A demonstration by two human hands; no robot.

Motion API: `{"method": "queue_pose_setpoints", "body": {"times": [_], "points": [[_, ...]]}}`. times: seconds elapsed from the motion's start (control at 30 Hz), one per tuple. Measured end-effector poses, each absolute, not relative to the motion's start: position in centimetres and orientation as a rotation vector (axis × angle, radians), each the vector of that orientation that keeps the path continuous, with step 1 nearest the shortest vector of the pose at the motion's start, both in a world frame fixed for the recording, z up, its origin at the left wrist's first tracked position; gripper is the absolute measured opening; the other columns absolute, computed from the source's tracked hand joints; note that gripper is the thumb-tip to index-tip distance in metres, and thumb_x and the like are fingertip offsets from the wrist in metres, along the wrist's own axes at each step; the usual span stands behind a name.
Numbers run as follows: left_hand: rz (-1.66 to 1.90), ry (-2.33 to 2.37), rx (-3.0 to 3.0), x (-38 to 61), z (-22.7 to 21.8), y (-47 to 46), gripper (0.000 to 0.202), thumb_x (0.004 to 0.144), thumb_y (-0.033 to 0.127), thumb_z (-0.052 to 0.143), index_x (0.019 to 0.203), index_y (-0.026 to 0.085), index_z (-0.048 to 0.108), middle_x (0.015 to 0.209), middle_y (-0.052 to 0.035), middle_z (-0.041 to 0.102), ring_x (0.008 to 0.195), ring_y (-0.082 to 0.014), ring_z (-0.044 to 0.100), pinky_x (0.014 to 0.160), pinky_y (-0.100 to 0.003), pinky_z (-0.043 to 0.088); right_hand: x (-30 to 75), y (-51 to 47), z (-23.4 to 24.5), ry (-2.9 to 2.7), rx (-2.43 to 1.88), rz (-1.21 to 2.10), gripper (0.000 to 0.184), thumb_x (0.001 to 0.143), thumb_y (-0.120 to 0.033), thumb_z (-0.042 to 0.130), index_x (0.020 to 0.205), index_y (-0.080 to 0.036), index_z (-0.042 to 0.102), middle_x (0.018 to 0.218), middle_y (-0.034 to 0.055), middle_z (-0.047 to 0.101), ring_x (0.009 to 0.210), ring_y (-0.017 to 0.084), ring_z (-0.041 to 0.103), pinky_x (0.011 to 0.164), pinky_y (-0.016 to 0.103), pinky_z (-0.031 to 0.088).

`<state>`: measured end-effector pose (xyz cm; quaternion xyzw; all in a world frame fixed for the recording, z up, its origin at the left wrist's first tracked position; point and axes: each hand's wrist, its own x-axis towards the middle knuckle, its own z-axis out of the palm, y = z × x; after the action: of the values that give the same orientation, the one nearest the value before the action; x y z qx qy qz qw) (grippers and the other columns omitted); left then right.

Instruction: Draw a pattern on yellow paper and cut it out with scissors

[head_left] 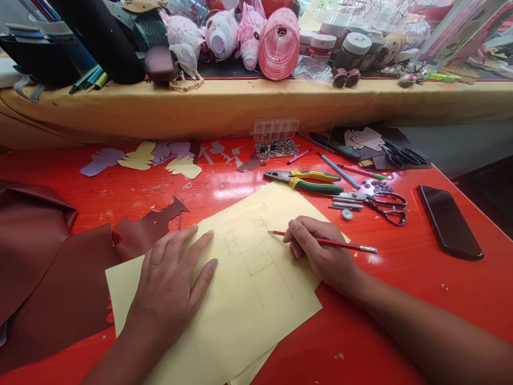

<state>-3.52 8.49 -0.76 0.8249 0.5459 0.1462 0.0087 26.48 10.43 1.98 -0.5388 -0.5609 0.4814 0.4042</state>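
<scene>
On the red table (401, 299), a yellow sheet (248, 299) is pinned flat under the left hand (172, 283), fingers spread. A red pencil (320, 242) is pinched in the right hand (320, 256), tip touching the sheet.

red pencil (323, 242), pale yellow paper (248, 299), red table (401, 299)

A sheet of paper (248, 305) is laid on the desk (401, 305) at the near middle. The left hand (172, 283) is spread flat on its left part. The right hand (320, 256) is rested at its right edge, with a pencil (340, 244) gripped in the fingers (298, 235) and its tip set on the paper. A leather sheet (52, 267) is spread to the left, meeting the paper's left edge. Pliers (308, 181) are placed just behind the paper, scissors (387, 207) to their right, and a phone (449, 222) further right. Cutouts (140, 158) are strewn at the back left, before a raised shelf (240, 107).
</scene>
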Motion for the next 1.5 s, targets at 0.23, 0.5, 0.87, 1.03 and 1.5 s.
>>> {"method": "queue_pose_setpoints", "body": {"times": [0.23, 0.5, 0.87, 1.03, 1.5], "points": [[0.455, 1.707, 2.565, -3.47, -0.74, 8.53, 0.046, 0.110, 0.042, 0.041, 0.144, 0.020, 0.061, 0.143, -0.0184, 0.061, 0.133, -0.0408, 0.052, 0.110, -0.063, 0.044, 26.47, 10.46, 2.01, -1.445, -1.372, 1.209, 0.049, 0.109, -0.058, 0.057, 0.078, -0.021, 0.070, 0.055, -0.0029, 0.056, 0.052, 0.017, 0.058, 0.055, 0.031, 0.049], [0.452, 1.718, 2.519, -3.43, -0.52, 8.54, 0.047, 0.108, 0.043, 0.042, 0.144, 0.021, 0.064, 0.143, -0.0185, 0.062, 0.134, -0.0417, 0.053, 0.111, -0.063, 0.043, 26.49, 10.50, 2.22, -1.491, -1.395, 1.198, 0.048, 0.110, -0.055, 0.055, 0.079, -0.021, 0.070, 0.058, -0.0019, 0.058, 0.054, 0.018, 0.059, 0.056, 0.032, 0.047], [0.445, 1.694, 2.581, -3.43, -0.44, 8.59, 0.044, 0.110, 0.040, 0.042, 0.145, 0.020, 0.059, 0.144, -0.0184, 0.059, 0.133, -0.0412, 0.052, 0.108, -0.061, 0.044, 26.37, 10.56, 2.25, -1.443, -1.373, 1.180, 0.047, 0.110, -0.055, 0.056, 0.078, -0.022, 0.070, 0.057, -0.0024, 0.057, 0.055, 0.017, 0.059, 0.057, 0.031, 0.049], [0.469, 1.680, 2.601, -3.45, -0.48, 8.63, 0.043, 0.110, 0.038, 0.043, 0.144, 0.019, 0.060, 0.142, -0.0189, 0.060, 0.131, -0.0406, 0.053, 0.108, -0.061, 0.044, 26.36, 10.48, 2.41, -1.391, -1.351, 1.214, 0.050, 0.107, -0.060, 0.059, 0.076, -0.022, 0.069, 0.055, -0.0029, 0.056, 0.052, 0.017, 0.058, 0.054, 0.031, 0.048], [0.466, 1.700, 2.538, -3.54, -0.53, 8.53, 0.046, 0.108, 0.041, 0.044, 0.144, 0.019, 0.063, 0.143, -0.0187, 0.062, 0.134, -0.0421, 0.053, 0.112, -0.064, 0.042, 26.44, 10.46, 2.28, -1.399, -1.361, 1.214, 0.054, 0.106, -0.062, 0.059, 0.073, -0.021, 0.068, 0.053, -0.0032, 0.053, 0.049, 0.016, 0.057, 0.051, 0.031, 0.049]]}}
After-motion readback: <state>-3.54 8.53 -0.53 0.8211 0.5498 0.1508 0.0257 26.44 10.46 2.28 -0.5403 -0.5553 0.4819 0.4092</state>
